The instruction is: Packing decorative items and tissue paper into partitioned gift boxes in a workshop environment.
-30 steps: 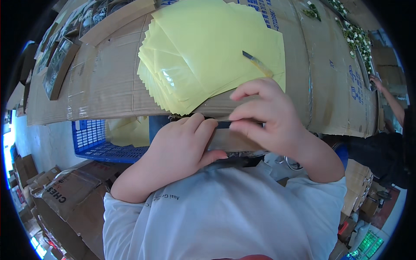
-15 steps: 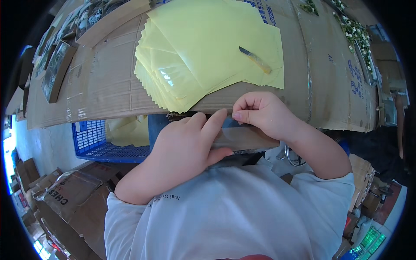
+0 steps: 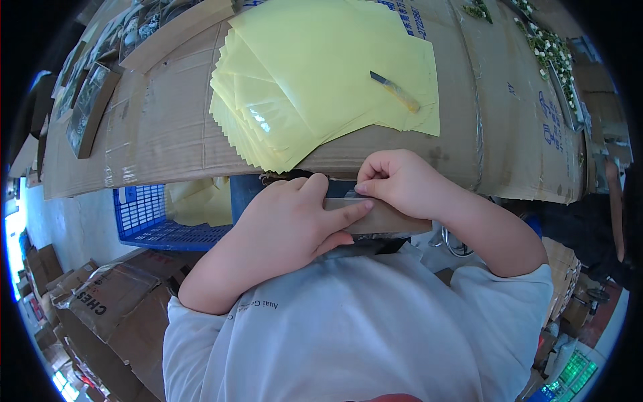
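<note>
Gripping a flat brown cardboard strip, both hands pinch its clear film.

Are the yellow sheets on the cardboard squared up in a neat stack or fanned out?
Fanned out. The yellow sheets lie flat with their left corners stepped like a sawtooth; a small utility knife rests on top.

Cardboard-covered worktable, blue crate, stacked cartons below
</note>
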Tool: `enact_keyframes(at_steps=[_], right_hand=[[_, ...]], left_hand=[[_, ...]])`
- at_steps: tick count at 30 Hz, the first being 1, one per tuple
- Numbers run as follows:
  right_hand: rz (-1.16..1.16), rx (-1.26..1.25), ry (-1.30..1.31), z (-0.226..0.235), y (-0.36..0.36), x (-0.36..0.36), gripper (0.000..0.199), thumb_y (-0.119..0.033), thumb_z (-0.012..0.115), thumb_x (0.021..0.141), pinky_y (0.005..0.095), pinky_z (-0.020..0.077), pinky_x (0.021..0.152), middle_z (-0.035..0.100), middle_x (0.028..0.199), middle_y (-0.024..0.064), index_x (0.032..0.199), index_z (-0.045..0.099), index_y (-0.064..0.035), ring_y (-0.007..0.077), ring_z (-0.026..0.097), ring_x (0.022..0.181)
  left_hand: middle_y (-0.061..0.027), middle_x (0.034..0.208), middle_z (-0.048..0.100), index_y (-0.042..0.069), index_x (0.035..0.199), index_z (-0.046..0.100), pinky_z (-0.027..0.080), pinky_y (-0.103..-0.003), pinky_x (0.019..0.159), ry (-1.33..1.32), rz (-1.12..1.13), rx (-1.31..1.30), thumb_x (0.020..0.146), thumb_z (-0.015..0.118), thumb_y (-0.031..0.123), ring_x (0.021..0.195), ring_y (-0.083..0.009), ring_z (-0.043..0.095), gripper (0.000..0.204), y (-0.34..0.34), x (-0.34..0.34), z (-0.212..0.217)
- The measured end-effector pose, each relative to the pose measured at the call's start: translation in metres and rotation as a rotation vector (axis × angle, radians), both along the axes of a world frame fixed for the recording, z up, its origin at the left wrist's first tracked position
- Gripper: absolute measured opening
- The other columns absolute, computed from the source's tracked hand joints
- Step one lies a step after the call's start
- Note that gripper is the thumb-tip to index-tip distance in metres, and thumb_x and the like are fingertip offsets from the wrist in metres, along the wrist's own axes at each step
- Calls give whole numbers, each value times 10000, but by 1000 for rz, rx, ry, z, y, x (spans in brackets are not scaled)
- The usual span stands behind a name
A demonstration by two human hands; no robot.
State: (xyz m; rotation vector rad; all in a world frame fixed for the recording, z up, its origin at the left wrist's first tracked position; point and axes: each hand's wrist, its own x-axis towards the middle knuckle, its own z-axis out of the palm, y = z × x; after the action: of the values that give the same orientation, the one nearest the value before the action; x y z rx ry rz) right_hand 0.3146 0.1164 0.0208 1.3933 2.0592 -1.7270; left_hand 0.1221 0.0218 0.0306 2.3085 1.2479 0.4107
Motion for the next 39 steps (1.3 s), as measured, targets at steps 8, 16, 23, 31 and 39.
enact_keyframes(at_steps=[8,16,23,31,39], right_hand=[[268,-96,-93,2,1,-3,211,-231,716,773,313,466,619,635,683,78,773,660,-28,148,581,658],[409,121,163,11,-2,3,245,-261,605,876,381,471,624,630,733,115,902,687,-32,265,616,693],[852,204,-112,37,11,9,549,-501,716,723,419,496,709,652,894,170,950,668,-3,342,634,796],[10,923,249,-24,96,40,300,-252,668,819,336,501,779,632,915,115,1039,654,-49,252,618,840],[-7,1298,-83,-58,102,29,72,-126,583,791,421,510,662,576,821,105,839,591,-74,292,602,779]], left_hand=[[-73,814,450,166,1252,547,438,-325,614,92,-89,20,740,695,276,708,-217,531,544,-13,2,9],[-95,860,494,63,1021,556,470,-382,680,22,22,-43,631,772,295,794,-280,554,502,-9,-6,0],[-90,824,538,45,1091,592,441,-370,634,-133,-20,-25,631,794,358,738,-279,553,592,1,-22,-6],[-152,1027,602,-27,1172,487,465,-350,839,-643,451,-475,778,758,137,957,-226,591,505,-39,-31,-78],[-67,838,627,-37,1075,585,481,-283,720,-635,406,-706,893,616,252,803,-162,625,343,0,-67,-35]])
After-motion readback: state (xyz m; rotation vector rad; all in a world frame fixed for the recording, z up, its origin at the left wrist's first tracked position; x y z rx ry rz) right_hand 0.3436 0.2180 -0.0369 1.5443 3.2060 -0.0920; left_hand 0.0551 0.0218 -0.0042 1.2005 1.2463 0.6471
